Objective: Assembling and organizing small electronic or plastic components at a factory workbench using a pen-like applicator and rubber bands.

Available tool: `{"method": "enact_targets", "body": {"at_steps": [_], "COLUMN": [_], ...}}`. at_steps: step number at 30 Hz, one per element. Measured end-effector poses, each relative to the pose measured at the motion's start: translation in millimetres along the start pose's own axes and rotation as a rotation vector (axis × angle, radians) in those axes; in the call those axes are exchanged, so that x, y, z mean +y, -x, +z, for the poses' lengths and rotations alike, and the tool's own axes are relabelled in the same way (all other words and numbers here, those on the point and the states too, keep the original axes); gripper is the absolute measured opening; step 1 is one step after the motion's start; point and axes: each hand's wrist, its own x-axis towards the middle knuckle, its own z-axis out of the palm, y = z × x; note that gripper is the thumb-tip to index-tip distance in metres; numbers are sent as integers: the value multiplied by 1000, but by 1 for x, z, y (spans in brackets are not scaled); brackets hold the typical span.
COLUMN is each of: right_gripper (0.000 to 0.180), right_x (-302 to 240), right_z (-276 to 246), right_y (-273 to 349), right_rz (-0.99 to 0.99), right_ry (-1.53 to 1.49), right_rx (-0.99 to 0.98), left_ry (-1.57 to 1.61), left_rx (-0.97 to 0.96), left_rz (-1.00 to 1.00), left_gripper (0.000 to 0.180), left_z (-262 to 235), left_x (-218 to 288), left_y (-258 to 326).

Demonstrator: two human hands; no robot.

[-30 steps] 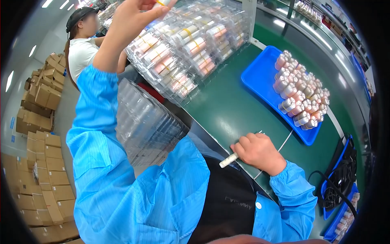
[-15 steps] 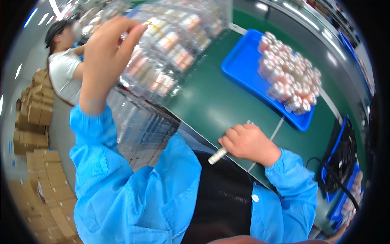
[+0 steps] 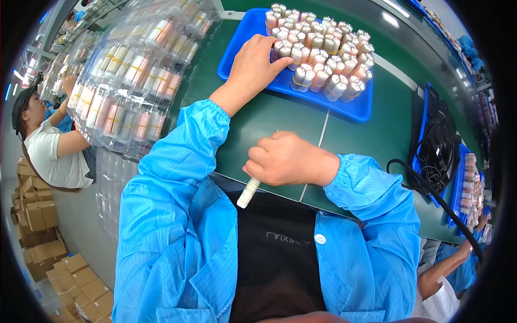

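Note:
My left hand [image 3: 253, 64] reaches over the left side of a blue tray [image 3: 229, 62], its thumb and fingers on either side of a bundle of small tubes [image 3: 282, 50] at the edge of the group. Many more bundles [image 3: 326, 75], pink, white and grey with silvery ends, stand upright and close together in the tray; yellow bands circle some of them. Nearer to me, my right hand [image 3: 285, 159] is closed around a pale, slim stick [image 3: 249, 192]. The stick's lower end juts out below the fist, and most of its length is hidden in the fingers.
Stacked clear plastic trays [image 3: 134, 70] with banded tubes stand at the left of the green table [image 3: 247, 145]. Right, a blue tray holds black cables [image 3: 439, 145]; another tray holds tubes [image 3: 471, 188]. A co-worker [image 3: 51, 140] stands at far left near cardboard boxes [image 3: 40, 215].
My left hand has moved right from beside the plastic trays to the tubes in the blue tray. The right hand still holds the stick. The whole view has turned, so the tray appears higher up.

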Motion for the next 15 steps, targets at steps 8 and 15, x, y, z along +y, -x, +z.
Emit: {"method": "enact_targets", "body": {"at_steps": [8, 15], "right_gripper": [25, 30], "right_x": [31, 59], "right_z": [-36, -66], "right_y": [-6, 7], "right_rz": [344, 856], "right_ry": [-157, -583], "right_rx": [383, 699], "left_ry": [335, 565], "left_rx": [103, -258], "left_rz": [54, 51], "left_gripper": [37, 45], "left_z": [-55, -53], "left_x": [8, 16], "left_y": [42, 86]}}
